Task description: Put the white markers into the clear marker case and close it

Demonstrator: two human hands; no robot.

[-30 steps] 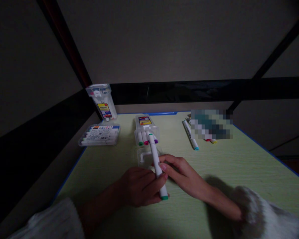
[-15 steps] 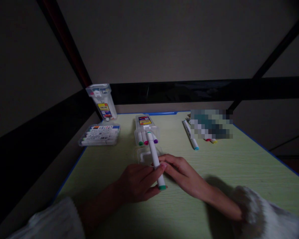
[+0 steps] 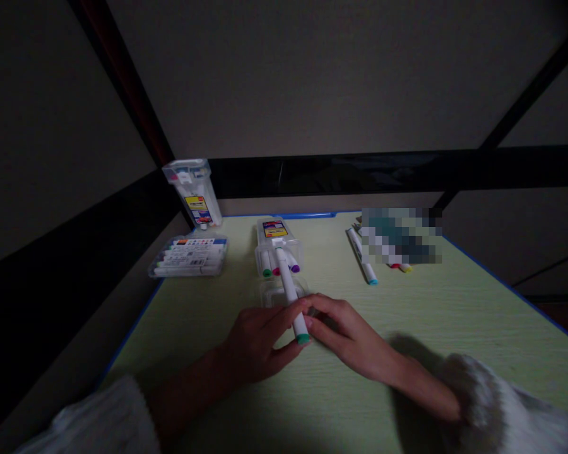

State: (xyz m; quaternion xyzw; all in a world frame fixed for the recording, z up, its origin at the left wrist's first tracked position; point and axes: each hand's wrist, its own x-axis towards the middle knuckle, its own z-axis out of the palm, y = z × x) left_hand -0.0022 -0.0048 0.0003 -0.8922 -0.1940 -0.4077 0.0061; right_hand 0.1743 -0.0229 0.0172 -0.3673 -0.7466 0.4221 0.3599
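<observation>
Over the table, a white marker (image 3: 289,291) with green ends points away from me, its far tip overlapping the open case in my view. My left hand (image 3: 262,343) pinches it from the left, with the thumb by the near green end and a finger across the barrel. From the other side, the fingertips of my right hand (image 3: 353,333) close on the same barrel. Behind the marker lies a clear plastic case (image 3: 278,234) with several white markers showing green, pink and purple ends. Its lid (image 3: 269,294) hangs open toward me, partly covered by my hands.
At the back left stands a clear marker case (image 3: 199,195), and a flat pack of markers (image 3: 189,257) lies before it. To the right, a marker with blue ends (image 3: 362,257) lies beside a blurred-out patch with red and yellow marker ends. The pale green table (image 3: 430,340) has blue edges.
The marker has slid slightly away from me and to the left between my hands. My left finger has moved up the barrel, and my right fingers have come closer around it.
</observation>
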